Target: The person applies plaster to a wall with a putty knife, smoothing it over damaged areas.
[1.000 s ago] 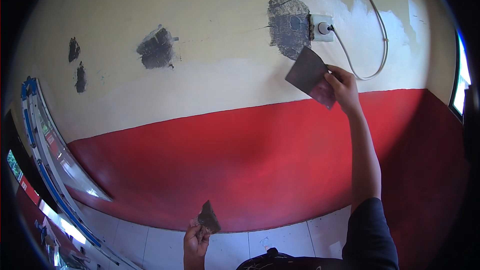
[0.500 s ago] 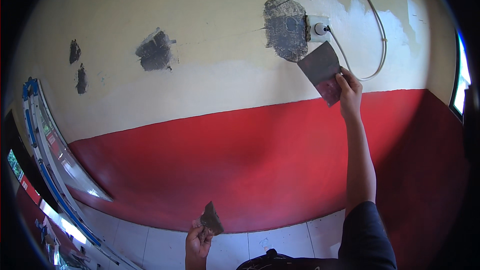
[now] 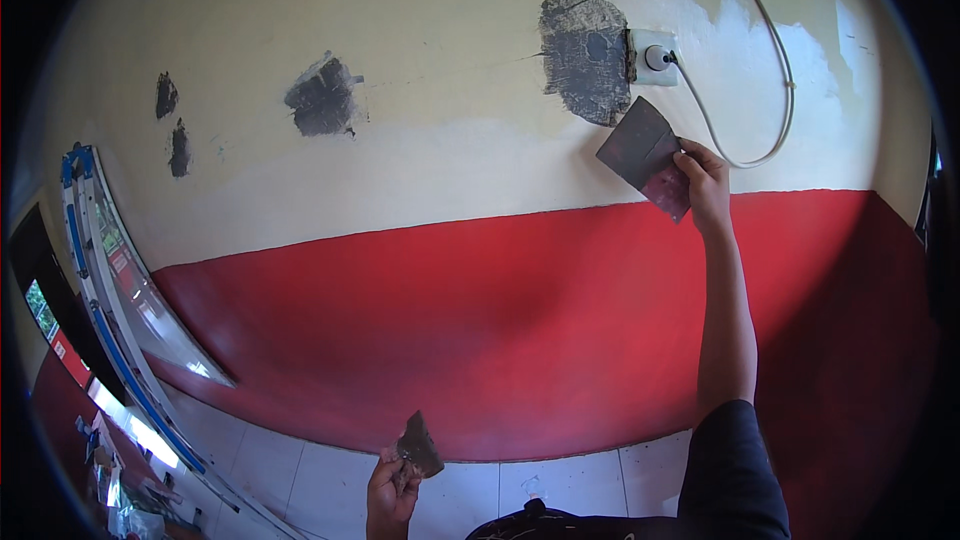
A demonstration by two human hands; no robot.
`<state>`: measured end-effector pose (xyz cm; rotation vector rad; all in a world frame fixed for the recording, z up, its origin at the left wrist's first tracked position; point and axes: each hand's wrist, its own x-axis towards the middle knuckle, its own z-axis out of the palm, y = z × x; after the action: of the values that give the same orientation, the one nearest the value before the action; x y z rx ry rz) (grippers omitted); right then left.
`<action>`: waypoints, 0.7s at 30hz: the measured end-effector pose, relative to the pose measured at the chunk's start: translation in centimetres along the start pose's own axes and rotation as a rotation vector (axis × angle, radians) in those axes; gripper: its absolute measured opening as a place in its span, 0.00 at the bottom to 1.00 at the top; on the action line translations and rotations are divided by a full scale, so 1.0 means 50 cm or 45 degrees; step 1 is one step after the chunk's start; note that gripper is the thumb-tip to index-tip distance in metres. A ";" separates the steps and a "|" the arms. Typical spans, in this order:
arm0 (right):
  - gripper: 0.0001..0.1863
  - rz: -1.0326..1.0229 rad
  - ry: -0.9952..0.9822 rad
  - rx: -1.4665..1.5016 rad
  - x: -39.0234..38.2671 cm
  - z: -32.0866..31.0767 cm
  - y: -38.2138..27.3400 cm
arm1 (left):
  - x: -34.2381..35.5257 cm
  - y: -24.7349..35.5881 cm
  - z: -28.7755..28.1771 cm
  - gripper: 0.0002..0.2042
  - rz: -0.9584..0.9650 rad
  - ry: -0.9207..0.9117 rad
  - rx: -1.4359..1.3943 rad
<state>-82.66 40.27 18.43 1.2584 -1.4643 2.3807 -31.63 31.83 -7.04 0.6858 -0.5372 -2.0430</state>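
Observation:
My right hand (image 3: 706, 188) is raised, its fingers closed on the edge of a flat, rectangular putty spreader (image 3: 632, 152), dark grey with a reddish lower part. The spreader is tilted just below a dark grey putty patch (image 3: 580, 60) on the cream wall; whether it touches the wall I cannot tell. Low in front of me, my left hand (image 3: 388, 502) grips a smaller putty scraper (image 3: 424, 452) smeared with grey-brown paste. Its handle is mostly hidden by the fingers.
Beside the large patch, a white socket (image 3: 643, 70) holds a plug with a looping white cable (image 3: 786, 110). Another grey patch (image 3: 325, 98) lies further left. A blue-and-silver ladder (image 3: 100, 290) leans at left. Below the cream is red wall (image 3: 480, 330), then white floor tiles (image 3: 460, 490).
My right hand has moved the spreader down and to the left relative to the socket, tilting it more. The view has shifted slightly. My left hand still holds its scraper low.

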 end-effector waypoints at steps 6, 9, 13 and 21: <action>0.12 0.051 -0.049 -0.044 0.011 -0.036 0.001 | -0.022 -0.023 0.043 0.15 0.078 0.046 0.008; 0.13 0.080 -0.080 -0.137 0.002 -0.050 0.004 | -0.028 -0.028 0.040 0.15 0.103 0.057 0.034; 0.13 0.071 -0.153 -0.231 0.022 -0.071 -0.017 | -0.027 -0.051 0.052 0.16 0.091 0.064 0.059; 0.11 0.001 -0.241 -0.317 0.080 -0.045 0.026 | -0.006 -0.127 0.130 0.18 0.070 0.038 0.053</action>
<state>-87.26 39.98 19.73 1.4484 -1.7474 2.0451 -39.60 36.05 -5.90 0.7176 -0.5769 -1.9725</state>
